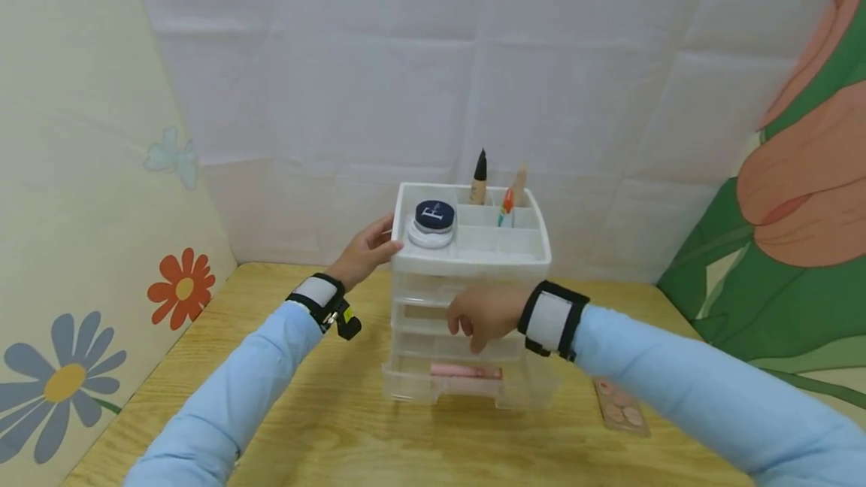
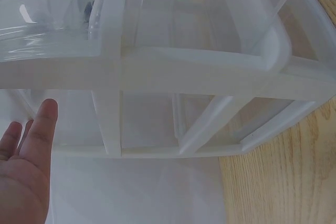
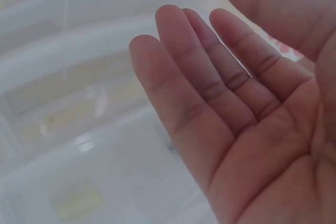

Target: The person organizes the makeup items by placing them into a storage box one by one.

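Note:
A white plastic drawer organizer (image 1: 473,265) with see-through drawers stands on the table. My left hand (image 1: 368,254) rests against its left side near the top rim, and the left wrist view shows straight fingers (image 2: 39,135) beside the frame. In front of the upper drawers hovers my right hand (image 1: 490,313), its fingers (image 3: 184,87) loosely bent and holding nothing. The bottom drawer (image 1: 409,385) juts out past the others, with a pink tube-like item (image 1: 467,372) lying in it. On top sits a round container with a dark lid (image 1: 434,215).
The organizer's top compartments also hold a black-tipped pen-like item (image 1: 479,179) and slim colourful items (image 1: 507,205). A flat palette (image 1: 621,406) lies on the wooden table (image 1: 325,427) to the right, under my right forearm. A white cloth (image 1: 379,81) hangs behind.

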